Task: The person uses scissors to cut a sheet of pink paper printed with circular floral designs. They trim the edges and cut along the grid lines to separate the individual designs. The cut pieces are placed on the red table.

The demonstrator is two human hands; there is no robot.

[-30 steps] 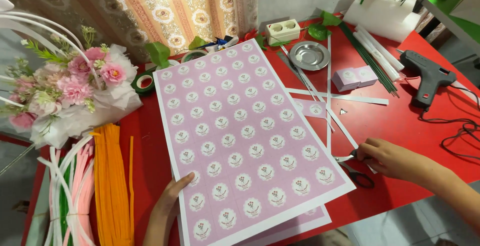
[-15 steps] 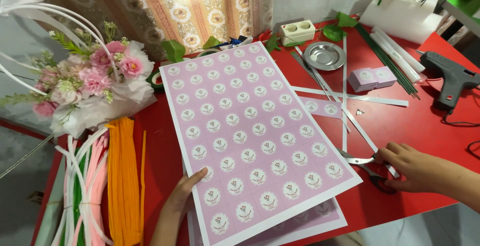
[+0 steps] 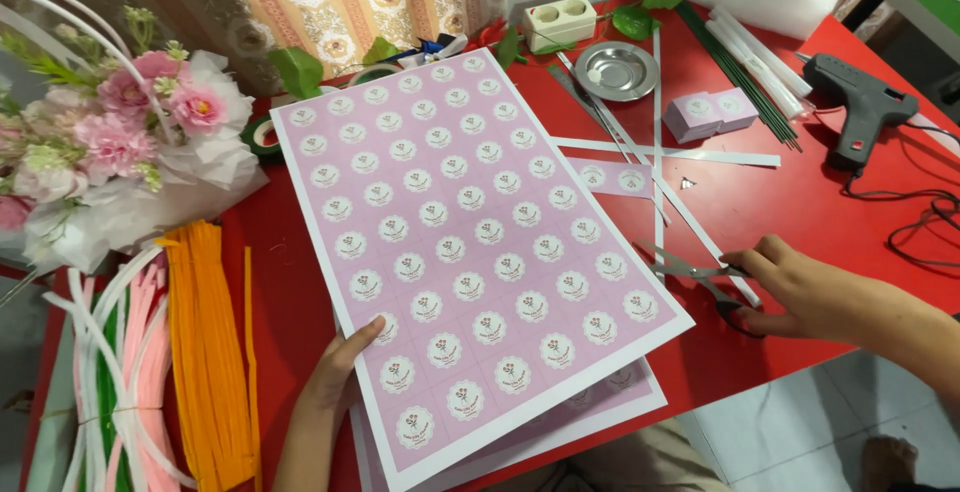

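Now the left hand (image 3: pixel 345 367) pinches the pink sticker sheet's (image 3: pixel 450 222) lower edge, thumb on top, while the right hand (image 3: pixel 790 287) closes its fingers around scissors (image 3: pixel 700 277) on the red table (image 3: pixel 800 202).

A red table (image 3: pixel 800 202) carries everything. Across its middle lies a large pink sheet (image 3: pixel 460 232) of round labels, over a second sheet (image 3: pixel 600 402) of the same kind. At the left edge rest a pink-and-white bouquet (image 3: pixel 120 152) and bundles of orange stems (image 3: pixel 205 352) and white, pink and green ones (image 3: pixel 110 382). Farther back sit a round metal dish (image 3: pixel 615 70), a white two-hole holder (image 3: pixel 560 22) and green leaves (image 3: pixel 640 7) (one by the curtain too). To the right — white paper strips (image 3: pixel 680 155), small pink squares (image 3: pixel 710 112), thin green wires (image 3: pixel 745 82), scissors (image 3: pixel 695 277) and a dark glue gun (image 3: pixel 855 107) with its cord.
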